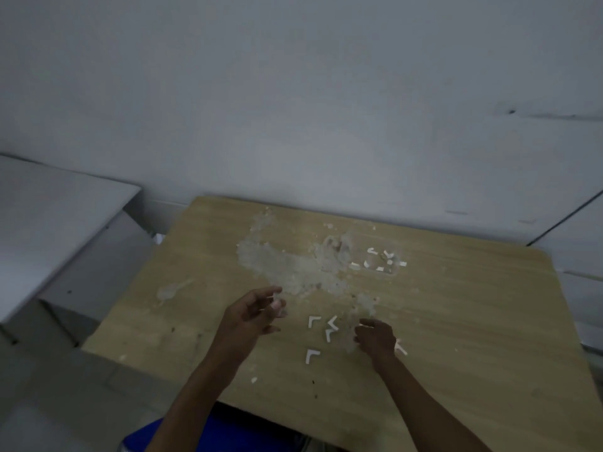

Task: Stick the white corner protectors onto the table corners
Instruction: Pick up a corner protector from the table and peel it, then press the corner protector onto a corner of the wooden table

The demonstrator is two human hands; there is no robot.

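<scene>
- I judge this as the pick-up step: no protector is on a corner that I can see, and both hands work over the middle of the table (456,321).
- My left hand (251,316) is raised just above the wood with its fingers curled inward. Something small and pale seems pinched at the fingertips, but the blur keeps me from telling whether it is a protector, a backing scrap or nothing.
- My right hand (375,337) is low over the table, knuckles up and fingers bent down toward the surface. I cannot tell whether they have closed on anything.
- The protectors (315,321) are small white L-shaped pieces lying loose between the hands; one (311,355) sits nearer me and another (401,349) peeks out just beside the right wrist.
- A second cluster (381,261) of white pieces lies farther back, inside a clear wrapper as far as I can tell.
- A wide patch of whitish residue (280,265) is spread across the table's middle.
- Next, I think, one piece must be lifted clear, its sticky side bared, and carried to a corner, all of which lie well apart from the pile.
</scene>
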